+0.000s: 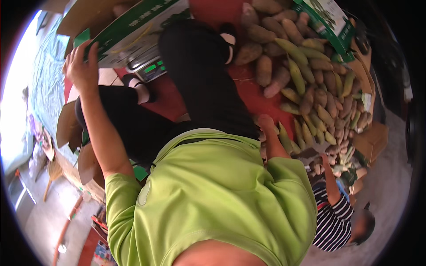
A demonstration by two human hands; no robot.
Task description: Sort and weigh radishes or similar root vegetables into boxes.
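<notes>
The left hand (82, 66) is laid on the near edge of a green-and-white cardboard box (133, 26) at far left, fingers spread flat along the flap; nothing is clamped. The right hand (265, 122) is lowered at the near edge of the heap of brown tubers (266, 66); its fingers are curled, but whether a tuber is gripped cannot be told, since the hand is partly hidden by the green shirt (213, 195). Yellow-green corn cobs (295, 73) are mixed through the heap on a red mat (248, 91). A scale with a green display (148, 67) is seen just right of the box, partly covered by it. A second green printed box (330, 20) is cut off at far right. Another person in a striped shirt (333, 221) is seen at near right.
</notes>
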